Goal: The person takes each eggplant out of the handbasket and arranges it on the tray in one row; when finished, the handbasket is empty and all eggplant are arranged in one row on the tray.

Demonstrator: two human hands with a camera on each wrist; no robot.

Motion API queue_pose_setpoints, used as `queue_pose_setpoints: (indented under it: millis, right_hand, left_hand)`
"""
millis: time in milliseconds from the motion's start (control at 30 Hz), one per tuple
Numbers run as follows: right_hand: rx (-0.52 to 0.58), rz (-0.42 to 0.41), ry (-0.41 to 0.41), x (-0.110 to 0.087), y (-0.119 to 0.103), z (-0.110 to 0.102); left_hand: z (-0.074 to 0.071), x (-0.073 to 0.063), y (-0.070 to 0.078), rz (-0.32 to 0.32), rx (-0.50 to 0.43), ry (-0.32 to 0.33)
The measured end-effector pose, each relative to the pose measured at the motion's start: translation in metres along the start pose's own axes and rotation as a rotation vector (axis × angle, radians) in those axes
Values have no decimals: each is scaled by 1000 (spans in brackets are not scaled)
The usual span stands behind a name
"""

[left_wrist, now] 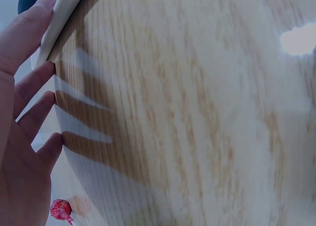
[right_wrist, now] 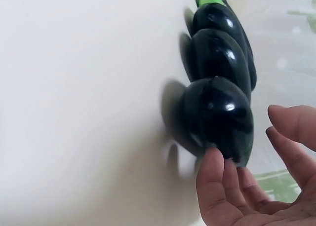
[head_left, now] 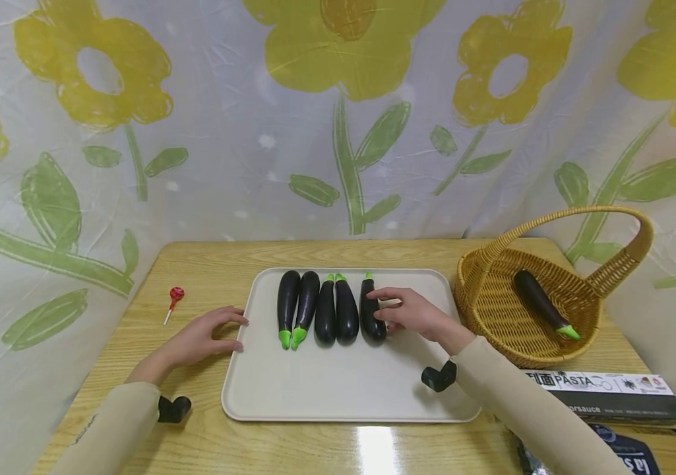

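Several dark eggplants (head_left: pixel 326 310) lie in a row on a pale rectangular tray (head_left: pixel 338 389). The two leftmost have their green stems toward me; the others have theirs pointing away. At the row's right end, my right hand (head_left: pixel 405 311) reaches over the rightmost eggplant (head_left: pixel 371 316). In the right wrist view, fingertips (right_wrist: pixel 213 162) meet its side while the thumb and another finger stand spread apart from it. My left hand (head_left: pixel 210 333) is at the tray's left edge, thumb and fingertips right at the rim, with loosely extended fingers in the left wrist view.
A wicker basket (head_left: pixel 469 316) with a tall handle stands right of the tray, one eggplant (head_left: pixel 542 303) inside. Near it lie a pasta box (head_left: pixel 611 399) and a dark package (head_left: pixel 625 452). A red lollipop (head_left: pixel 176 294) lies on the wooden table (head_left: pixel 195 264) at left. A flowered curtain (head_left: pixel 207 165) hangs behind.
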State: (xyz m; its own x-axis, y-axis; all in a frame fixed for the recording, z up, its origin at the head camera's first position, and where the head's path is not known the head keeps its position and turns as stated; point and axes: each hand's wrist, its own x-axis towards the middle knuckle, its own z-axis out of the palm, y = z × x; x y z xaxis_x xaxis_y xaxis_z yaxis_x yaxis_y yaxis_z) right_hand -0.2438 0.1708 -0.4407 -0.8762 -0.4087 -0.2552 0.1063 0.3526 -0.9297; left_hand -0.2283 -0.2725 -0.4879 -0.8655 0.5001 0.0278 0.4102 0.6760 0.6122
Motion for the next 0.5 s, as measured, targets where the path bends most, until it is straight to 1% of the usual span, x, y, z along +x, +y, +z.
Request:
queue_pose_setpoints:
  millis: [167,500]
  right_hand:
    - [3,11,5,-1,-1,-2]
    - [12,9,-14,4,8,1]
  left_hand:
    - [0,0,-1,4,9,1]
    - [0,-1,-1,2,11,-3]
